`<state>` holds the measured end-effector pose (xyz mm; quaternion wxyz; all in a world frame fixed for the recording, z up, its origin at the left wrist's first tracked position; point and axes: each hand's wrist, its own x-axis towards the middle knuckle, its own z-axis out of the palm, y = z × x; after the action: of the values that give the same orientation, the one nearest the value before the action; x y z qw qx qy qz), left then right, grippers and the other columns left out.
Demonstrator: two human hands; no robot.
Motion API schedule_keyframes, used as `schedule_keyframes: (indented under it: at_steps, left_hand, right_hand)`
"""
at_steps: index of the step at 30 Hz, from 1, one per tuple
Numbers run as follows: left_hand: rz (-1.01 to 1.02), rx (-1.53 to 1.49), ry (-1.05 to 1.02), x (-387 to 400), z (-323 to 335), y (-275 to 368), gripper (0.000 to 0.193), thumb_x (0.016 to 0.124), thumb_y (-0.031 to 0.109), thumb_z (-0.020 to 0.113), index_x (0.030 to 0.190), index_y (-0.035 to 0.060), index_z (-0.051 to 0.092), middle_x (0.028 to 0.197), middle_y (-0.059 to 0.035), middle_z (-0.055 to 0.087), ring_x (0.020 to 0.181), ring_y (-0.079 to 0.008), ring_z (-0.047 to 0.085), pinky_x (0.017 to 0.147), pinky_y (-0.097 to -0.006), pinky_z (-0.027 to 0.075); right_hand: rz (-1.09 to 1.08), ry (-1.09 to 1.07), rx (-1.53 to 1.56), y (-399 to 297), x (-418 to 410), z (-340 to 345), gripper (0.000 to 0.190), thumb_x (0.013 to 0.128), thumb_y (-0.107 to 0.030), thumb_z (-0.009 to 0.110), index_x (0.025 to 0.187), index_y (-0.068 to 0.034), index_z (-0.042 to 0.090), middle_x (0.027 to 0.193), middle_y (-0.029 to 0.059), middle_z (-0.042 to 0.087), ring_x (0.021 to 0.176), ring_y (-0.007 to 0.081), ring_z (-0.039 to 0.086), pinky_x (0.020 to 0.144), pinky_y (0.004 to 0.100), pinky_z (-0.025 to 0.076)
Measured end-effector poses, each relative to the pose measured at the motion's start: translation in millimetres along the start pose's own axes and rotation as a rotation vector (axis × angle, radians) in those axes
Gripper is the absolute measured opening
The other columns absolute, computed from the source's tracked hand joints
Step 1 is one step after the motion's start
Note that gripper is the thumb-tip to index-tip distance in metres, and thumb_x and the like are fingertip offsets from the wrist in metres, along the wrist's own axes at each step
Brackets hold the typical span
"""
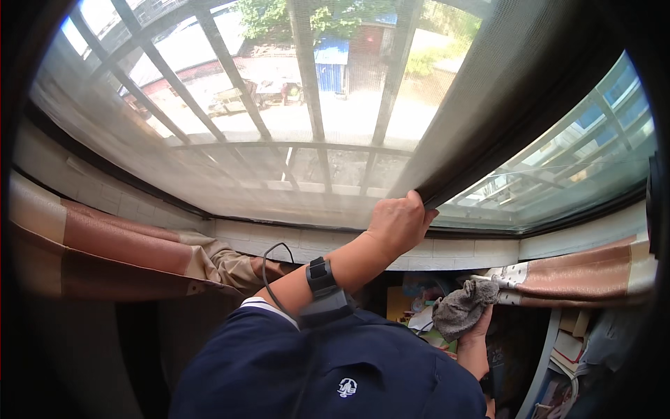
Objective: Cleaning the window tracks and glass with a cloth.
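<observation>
A wide window with a mesh insect screen spans the view before me. My left hand is closed around the lower part of the dark window sash frame, its thumb on the right side of the frame. A black strap with a device is on my left forearm. My right hand, lower right, holds a crumpled grey cloth, which hides most of its fingers. Right of the frame is a glass pane. A white brick-patterned sill runs below the window.
Brown and cream curtains hang at the left and right. Papers and small items lie below the sill near my right hand. A shelf with books stands at lower right. Bars stand outside the window.
</observation>
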<state>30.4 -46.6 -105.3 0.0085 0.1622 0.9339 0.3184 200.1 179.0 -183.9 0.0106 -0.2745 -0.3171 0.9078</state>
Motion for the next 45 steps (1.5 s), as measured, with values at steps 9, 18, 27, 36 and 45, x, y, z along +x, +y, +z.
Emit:
schedule_keyframes:
  at_steps: [9, 18, 27, 36, 45]
  left_hand:
    - [0.026, -0.052, 0.002, 14.4, 31.5, 20.1, 0.044, 0.083, 0.039, 0.053, 0.076, -0.0046, 0.049, 0.059, -0.0231, 0.056, 0.062, -0.0397, 0.058, 0.057, -0.0443, 0.047]
    - [0.157, -0.038, -0.237, 68.0, 105.7, 110.9, 0.040, 0.082, 0.032, 0.055, 0.091, -0.0054, 0.044, 0.070, -0.0213, 0.060, 0.071, -0.0376, 0.060, 0.064, -0.0440, 0.047]
    - [0.316, -0.612, -0.749, 91.5, 173.8, 164.4, 0.067, 0.084, 0.023, 0.056, 0.134, -0.0038, 0.019, 0.118, -0.0171, 0.051, 0.083, -0.0170, 0.059, 0.066, -0.0265, 0.047]
    - [-0.916, -0.838, -0.699, -53.4, 88.9, -140.1, 0.035, 0.088, 0.023, 0.049, 0.113, -0.0011, 0.045, 0.101, -0.0152, 0.057, 0.082, -0.0259, 0.061, 0.065, -0.0358, 0.050]
    - [-0.873, -0.787, 0.209, -89.5, -10.6, -259.6, 0.053, 0.075, 0.004, 0.051, 0.125, 0.0151, 0.037, 0.122, -0.0050, 0.044, 0.092, -0.0170, 0.047, 0.071, -0.0394, 0.043]
  right_hand:
    - [0.020, 0.192, 0.112, -10.3, -26.1, -57.0, 0.047, 0.084, -0.050, 0.043, 0.107, -0.011, 0.056, 0.104, 0.0046, 0.059, 0.097, 0.0235, 0.054, 0.086, 0.0386, 0.044]
    - [-0.019, 0.225, 0.216, -21.3, -45.8, -76.3, 0.050, 0.084, -0.051, 0.042, 0.110, -0.011, 0.054, 0.102, 0.0060, 0.059, 0.095, 0.0239, 0.056, 0.084, 0.0391, 0.045]
    - [-0.173, 0.314, 0.364, -34.6, -95.5, -118.9, 0.046, 0.086, -0.050, 0.038, 0.106, -0.013, 0.055, 0.100, 0.0051, 0.059, 0.093, 0.0241, 0.056, 0.083, 0.0402, 0.045]
    - [-0.222, 0.368, 0.368, -31.7, -63.3, -110.3, 0.039, 0.087, -0.047, 0.039, 0.100, -0.015, 0.058, 0.097, 0.0018, 0.060, 0.090, 0.0209, 0.056, 0.084, 0.0356, 0.044]
    - [-0.136, 0.149, 0.227, -21.7, -29.9, -72.5, 0.041, 0.088, -0.045, 0.039, 0.110, -0.014, 0.055, 0.108, 0.0023, 0.057, 0.099, 0.0210, 0.053, 0.089, 0.0363, 0.041]
